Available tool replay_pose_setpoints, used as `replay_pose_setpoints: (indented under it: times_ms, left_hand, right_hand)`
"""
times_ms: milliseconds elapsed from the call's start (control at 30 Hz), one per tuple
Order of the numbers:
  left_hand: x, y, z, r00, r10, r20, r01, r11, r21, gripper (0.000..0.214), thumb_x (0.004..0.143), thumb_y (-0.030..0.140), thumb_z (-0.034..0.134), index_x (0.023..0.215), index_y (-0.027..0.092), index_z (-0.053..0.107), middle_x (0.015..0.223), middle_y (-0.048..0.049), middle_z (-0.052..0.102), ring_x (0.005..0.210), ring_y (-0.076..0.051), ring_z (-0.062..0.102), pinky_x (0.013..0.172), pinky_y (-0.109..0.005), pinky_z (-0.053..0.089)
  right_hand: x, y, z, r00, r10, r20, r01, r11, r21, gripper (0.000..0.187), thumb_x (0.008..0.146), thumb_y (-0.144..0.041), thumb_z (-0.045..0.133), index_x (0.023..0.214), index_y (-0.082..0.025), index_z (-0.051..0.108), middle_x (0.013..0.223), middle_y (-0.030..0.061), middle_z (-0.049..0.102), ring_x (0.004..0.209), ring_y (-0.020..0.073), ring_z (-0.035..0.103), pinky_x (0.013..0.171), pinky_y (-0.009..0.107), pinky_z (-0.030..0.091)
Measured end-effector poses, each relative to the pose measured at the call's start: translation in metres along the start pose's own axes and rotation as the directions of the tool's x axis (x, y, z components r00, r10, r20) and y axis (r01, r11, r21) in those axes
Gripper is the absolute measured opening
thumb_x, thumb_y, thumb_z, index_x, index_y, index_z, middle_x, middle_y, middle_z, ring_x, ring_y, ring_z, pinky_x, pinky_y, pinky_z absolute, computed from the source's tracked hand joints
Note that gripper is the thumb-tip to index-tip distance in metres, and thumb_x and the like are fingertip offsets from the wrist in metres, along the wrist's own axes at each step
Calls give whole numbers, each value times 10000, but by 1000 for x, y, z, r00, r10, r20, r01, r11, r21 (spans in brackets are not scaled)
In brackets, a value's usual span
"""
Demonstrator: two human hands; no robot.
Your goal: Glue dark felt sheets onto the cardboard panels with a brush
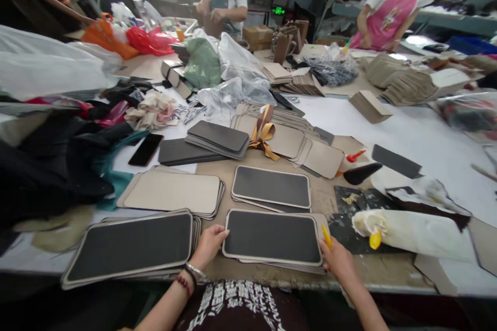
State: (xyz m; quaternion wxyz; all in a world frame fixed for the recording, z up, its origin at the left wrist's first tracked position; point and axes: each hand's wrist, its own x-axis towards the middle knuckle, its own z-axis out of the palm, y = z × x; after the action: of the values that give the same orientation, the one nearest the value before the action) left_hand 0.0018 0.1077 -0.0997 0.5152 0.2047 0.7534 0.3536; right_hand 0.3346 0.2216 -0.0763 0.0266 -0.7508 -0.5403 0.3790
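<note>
A dark grey rectangular panel with a beige rim (272,236) lies on top of a small stack in front of me. At its left edge, my left hand (210,244) pinches the rim between thumb and fingers. My right hand (337,258) is closed around a thin yellow stick-like tool (326,238) and touches the panel's right edge; the tool's lower part is hidden. To the left is a stack of larger dark panels (135,243). Behind lie a stack of beige panels (173,192) and another dark panel with a beige rim (271,186).
Right of me, a whitish glue-crusted bottle with a yellow tip (419,230) lies beside a stained dark board (344,217). Further back are a phone (146,150), a tied ribbon (264,134) and plastic bags (236,90). Several people stand across the table.
</note>
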Motion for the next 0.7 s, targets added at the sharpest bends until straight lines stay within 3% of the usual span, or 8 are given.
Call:
replay_pose_setpoints:
  times_ms: [100, 233, 367, 700]
  left_hand:
    - [2, -1, 0, 999, -22, -23, 22, 1000, 4, 295, 655, 419, 657, 636, 138, 572, 530, 43, 524, 501, -105, 481, 471, -228, 347]
    - [2, -3, 2, 998, -55, -24, 55, 998, 6, 202, 790, 286, 610, 669, 136, 551, 565, 60, 507, 491, -80, 469, 484, -216, 365]
    - [1, -4, 4, 999, -44, -28, 44, 999, -5, 201, 810, 271, 597, 672, 136, 539, 566, 65, 495, 487, -75, 454, 490, -214, 363]
    - [0, -9, 8, 997, 0, -83, 1, 1000, 14, 223, 811, 288, 601, 664, 135, 534, 607, 54, 501, 519, -77, 460, 522, -223, 396]
  right_hand:
    - [4, -1, 2, 1000, 0, 27, 3, 995, -96, 166, 746, -343, 480, 623, -234, 457, 419, -21, 521, 345, 184, 523, 500, 310, 425]
    - [16, 4, 0, 996, -65, 61, 75, 982, -174, 271, 641, -506, 498, 571, -244, 489, 508, 35, 601, 573, 249, 610, 577, 321, 423]
    - [24, 10, -3, 991, -102, 85, 114, 982, -149, 356, 559, -585, 480, 567, -233, 535, 577, 68, 642, 643, 277, 615, 609, 336, 433]
    - [25, 9, -2, 989, -126, 83, 134, 986, -100, 336, 553, -562, 526, 471, -241, 472, 383, 15, 500, 475, 237, 549, 478, 309, 408]
